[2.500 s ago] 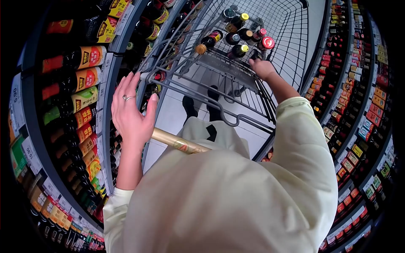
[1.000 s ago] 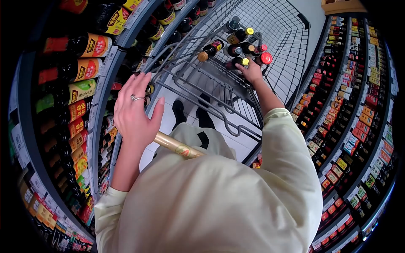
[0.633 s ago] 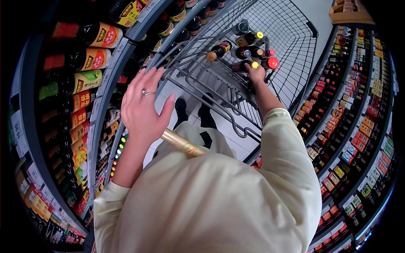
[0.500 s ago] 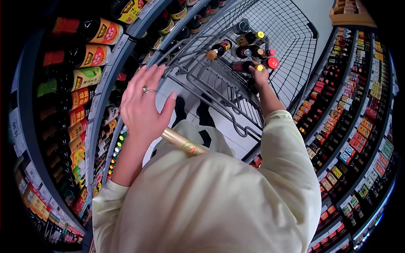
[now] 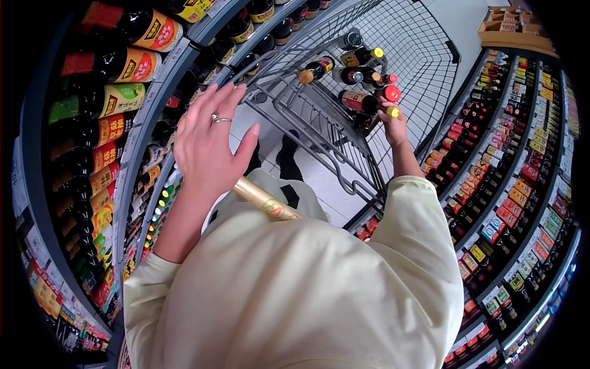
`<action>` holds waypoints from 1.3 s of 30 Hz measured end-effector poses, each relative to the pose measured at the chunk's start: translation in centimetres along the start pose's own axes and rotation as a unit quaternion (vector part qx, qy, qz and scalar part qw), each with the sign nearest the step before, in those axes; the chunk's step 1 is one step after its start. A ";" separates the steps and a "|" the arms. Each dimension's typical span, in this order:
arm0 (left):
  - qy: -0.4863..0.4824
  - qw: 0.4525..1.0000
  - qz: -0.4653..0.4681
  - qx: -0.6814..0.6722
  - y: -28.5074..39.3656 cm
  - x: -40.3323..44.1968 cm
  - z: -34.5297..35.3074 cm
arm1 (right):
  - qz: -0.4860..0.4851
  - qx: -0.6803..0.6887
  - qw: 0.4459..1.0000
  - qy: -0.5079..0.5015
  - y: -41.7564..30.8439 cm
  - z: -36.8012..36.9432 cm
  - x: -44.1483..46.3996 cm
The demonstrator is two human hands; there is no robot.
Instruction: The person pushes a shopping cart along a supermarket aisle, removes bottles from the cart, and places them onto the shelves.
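My right hand (image 5: 394, 126) is in the shopping cart (image 5: 424, 67), its fingers closed around the neck of a dark sauce bottle (image 5: 356, 101) with a yellow cap. That bottle lies tilted, its reddish label showing. Close by in the cart are several other dark bottles, among them one with a red cap (image 5: 391, 93) and one with a brown cap (image 5: 319, 66). My left hand (image 5: 209, 138) is raised in front of the left shelf, fingers stretched out, holding nothing, a ring on one finger. A gold tube-shaped package (image 5: 265, 200) sticks out between my left wrist and my shirt.
Shelves of sauce bottles (image 5: 123, 101) with price tags rise close on the left. Another long shelf (image 5: 485, 178) packed with bottles and boxes curves along the right. A wooden display box (image 5: 513, 27) stands at the far right. My feet (image 5: 287, 157) are on the tiled floor behind the cart.
My right hand has shifted a little right and down, drawing the yellow-capped bottle with it, so more of its label shows. My left hand stays open, nearly in place.
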State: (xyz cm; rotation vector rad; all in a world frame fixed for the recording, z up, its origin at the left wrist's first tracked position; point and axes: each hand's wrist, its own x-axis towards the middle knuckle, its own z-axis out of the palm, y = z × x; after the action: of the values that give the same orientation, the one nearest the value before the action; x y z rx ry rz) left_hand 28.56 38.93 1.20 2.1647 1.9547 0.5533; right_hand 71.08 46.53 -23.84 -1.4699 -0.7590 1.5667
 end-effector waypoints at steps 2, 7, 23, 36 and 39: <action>-0.004 1.000 0.001 0.007 0.0 -0.1 0.0 | -0.009 0.011 1.000 -0.012 -3.7 -0.5 -2.8; 0.018 1.000 0.014 -0.005 -0.1 0.1 0.2 | -0.131 -0.014 0.989 -0.059 -13.8 0.2 -11.5; -0.128 0.571 -0.092 -0.806 0.8 -0.4 -6.2 | -0.459 -0.009 0.776 -0.433 -26.0 16.3 -22.1; 0.089 0.549 -0.041 -0.830 -4.8 -10.3 -11.2 | -0.264 0.205 0.882 -0.331 -22.7 29.7 -23.8; 0.118 0.567 -0.059 -0.813 -4.9 -12.1 -12.0 | -0.237 0.196 0.886 -0.348 -22.4 31.5 -24.2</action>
State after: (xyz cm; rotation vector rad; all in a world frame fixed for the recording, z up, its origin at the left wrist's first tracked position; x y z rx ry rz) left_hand 18.58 26.24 8.46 0.6603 0.6426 1.6865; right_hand 42.93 39.24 11.29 -0.3531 -1.0271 1.7130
